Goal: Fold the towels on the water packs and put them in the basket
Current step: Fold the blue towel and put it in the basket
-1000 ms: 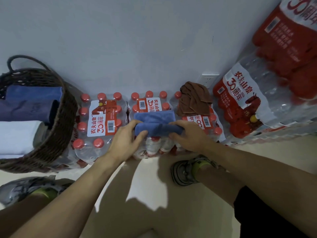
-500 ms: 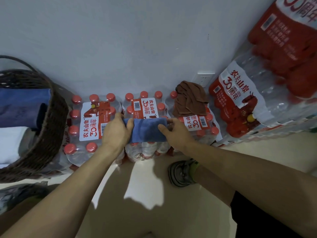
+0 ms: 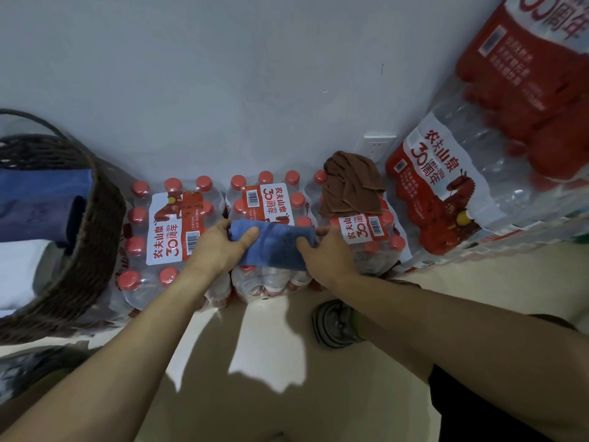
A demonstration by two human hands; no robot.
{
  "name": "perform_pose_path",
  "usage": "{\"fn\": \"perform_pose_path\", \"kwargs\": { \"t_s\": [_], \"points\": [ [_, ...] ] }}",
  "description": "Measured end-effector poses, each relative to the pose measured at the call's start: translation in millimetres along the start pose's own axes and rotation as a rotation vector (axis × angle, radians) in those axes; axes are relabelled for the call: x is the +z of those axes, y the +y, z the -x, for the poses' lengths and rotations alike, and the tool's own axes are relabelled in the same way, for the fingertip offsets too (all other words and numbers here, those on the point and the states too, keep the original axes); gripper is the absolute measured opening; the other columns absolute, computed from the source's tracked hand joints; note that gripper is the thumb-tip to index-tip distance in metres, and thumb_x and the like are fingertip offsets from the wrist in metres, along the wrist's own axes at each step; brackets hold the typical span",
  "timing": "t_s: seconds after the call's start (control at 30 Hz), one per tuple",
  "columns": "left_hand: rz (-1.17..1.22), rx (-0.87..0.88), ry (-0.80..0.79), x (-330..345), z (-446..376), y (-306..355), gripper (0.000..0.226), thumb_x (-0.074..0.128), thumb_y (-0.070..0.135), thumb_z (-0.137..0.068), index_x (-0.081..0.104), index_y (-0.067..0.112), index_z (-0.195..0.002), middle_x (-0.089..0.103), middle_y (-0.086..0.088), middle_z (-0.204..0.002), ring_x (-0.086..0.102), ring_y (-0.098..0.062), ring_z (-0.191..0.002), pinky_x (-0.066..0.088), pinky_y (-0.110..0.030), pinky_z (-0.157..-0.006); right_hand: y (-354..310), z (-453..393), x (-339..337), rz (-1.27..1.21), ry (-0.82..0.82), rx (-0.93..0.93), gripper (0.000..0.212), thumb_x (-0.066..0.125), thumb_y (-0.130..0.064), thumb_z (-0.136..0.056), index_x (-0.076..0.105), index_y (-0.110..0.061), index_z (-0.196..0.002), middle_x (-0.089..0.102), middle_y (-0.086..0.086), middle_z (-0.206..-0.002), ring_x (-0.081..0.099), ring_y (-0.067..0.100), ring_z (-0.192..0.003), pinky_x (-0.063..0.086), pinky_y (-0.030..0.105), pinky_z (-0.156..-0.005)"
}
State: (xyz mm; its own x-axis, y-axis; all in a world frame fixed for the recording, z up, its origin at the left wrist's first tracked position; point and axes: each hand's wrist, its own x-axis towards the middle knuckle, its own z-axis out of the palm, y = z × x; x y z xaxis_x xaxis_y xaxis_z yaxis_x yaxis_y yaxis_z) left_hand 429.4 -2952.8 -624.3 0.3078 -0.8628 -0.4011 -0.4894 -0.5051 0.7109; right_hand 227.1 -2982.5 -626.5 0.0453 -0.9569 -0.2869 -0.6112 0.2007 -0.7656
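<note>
A folded blue towel (image 3: 276, 244) lies over the middle water pack (image 3: 264, 199). My left hand (image 3: 220, 247) grips its left end, thumb on top. My right hand (image 3: 328, 253) grips its right end, with fingers curled under. A crumpled brown towel (image 3: 350, 183) sits on the right water pack (image 3: 373, 237) by the wall. The dark wicker basket (image 3: 92, 237) stands at the left and holds folded blue towels (image 3: 41, 205) and a white towel (image 3: 22, 269).
A third water pack (image 3: 169, 231) lies between the basket and the middle pack. Larger stacked packs (image 3: 484, 173) rise at the right. A wall socket (image 3: 376, 148) is behind the brown towel. My shoe (image 3: 334, 323) rests on the pale floor below the packs.
The blue towel went from a half-folded, two-layer shape to a compact fold held at both ends. Both hands slid slightly toward me along the middle pack.
</note>
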Motion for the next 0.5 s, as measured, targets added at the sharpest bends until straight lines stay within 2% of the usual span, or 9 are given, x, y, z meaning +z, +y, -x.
{"fn": "perform_pose_path", "kwargs": {
  "t_s": [0.07,0.17,0.23,0.3,0.37,0.43,0.5],
  "points": [
    [0.179,-0.062,0.024,-1.5,0.3,1.9,0.064,0.071,0.05,-0.081,0.05,0.014,-0.13,0.064,-0.006,-0.113,0.062,-0.017,-0.084,0.047,-0.024,-0.063,0.0,1.7,0.0,0.012,-0.02,0.006,0.028,0.06,-0.028,-0.095,0.045,-0.013,-0.114,0.051,-0.009,-0.085,0.05,0.0,-0.069,0.036,0.007,-0.05],
    [0.318,-0.136,0.013,-1.0,3.4,4.8,0.045,0.078,0.048,-0.075,0.064,0.014,-0.1,0.071,-0.003,-0.096,0.067,-0.017,-0.079,0.05,-0.023,-0.058,-3.3,3.0,-3.5,0.075,-0.047,0.03,0.031,0.056,-0.029,-0.098,0.047,-0.009,-0.12,0.054,-0.002,-0.092,0.051,0.002,-0.069,0.035,0.009,-0.055],
    [0.259,-0.138,-0.011,-3.7,6.5,8.3,0.042,0.076,0.052,-0.076,0.066,0.014,-0.091,0.071,-0.005,-0.088,0.069,-0.019,-0.077,0.05,-0.024,-0.057,-8.2,2.1,-6.6,0.105,-0.092,0.117,0.032,0.054,-0.031,-0.098,0.048,-0.009,-0.121,0.058,0.003,-0.098,0.055,0.009,-0.077,0.044,0.016,-0.063],
    [0.163,-0.081,-0.062,-11.0,7.3,15.9,0.043,0.071,0.053,-0.08,0.064,0.014,-0.096,0.071,-0.003,-0.091,0.068,-0.017,-0.078,0.05,-0.024,-0.059,-20.7,0.0,-13.7,0.023,-0.196,0.344,0.028,0.056,-0.032,-0.096,0.05,-0.012,-0.115,0.06,0.007,-0.098,0.061,0.021,-0.086,0.057,0.03,-0.074],
    [-0.039,0.028,-0.133,-25.2,8.4,29.5,0.043,0.065,0.056,-0.084,0.06,0.018,-0.101,0.067,0.001,-0.094,0.066,-0.015,-0.082,0.05,-0.024,-0.063,-38.9,0.0,-26.8,-0.035,-0.318,0.485,0.025,0.061,-0.029,-0.094,0.053,-0.011,-0.11,0.064,0.01,-0.097,0.066,0.028,-0.087,0.06,0.035,-0.068],
    [-0.264,0.137,-0.168,-44.0,11.2,46.7,0.04,0.063,0.058,-0.085,0.058,0.02,-0.097,0.065,0.004,-0.088,0.063,-0.012,-0.079,0.047,-0.023,-0.061,-54.8,-1.4,-38.3,0.125,-0.406,0.339,0.031,0.066,-0.019,-0.088,0.056,-0.008,-0.116,0.067,0.013,-0.105,0.068,0.026,-0.086,0.058,0.033,-0.063],
    [-0.403,0.239,-0.152,-65.6,18.0,63.9,0.032,0.066,0.054,-0.085,0.055,0.024,-0.089,0.061,0.008,-0.079,0.057,-0.006,-0.07,0.039,-0.02,-0.054,-69.1,1.3,-45.6,0.23,-0.431,0.119,0.049,0.071,-0.016,-0.081,0.047,-0.017,-0.123,0.062,0.006,-0.115,0.063,0.017,-0.086,0.053,0.025,-0.06]
  ]
}}
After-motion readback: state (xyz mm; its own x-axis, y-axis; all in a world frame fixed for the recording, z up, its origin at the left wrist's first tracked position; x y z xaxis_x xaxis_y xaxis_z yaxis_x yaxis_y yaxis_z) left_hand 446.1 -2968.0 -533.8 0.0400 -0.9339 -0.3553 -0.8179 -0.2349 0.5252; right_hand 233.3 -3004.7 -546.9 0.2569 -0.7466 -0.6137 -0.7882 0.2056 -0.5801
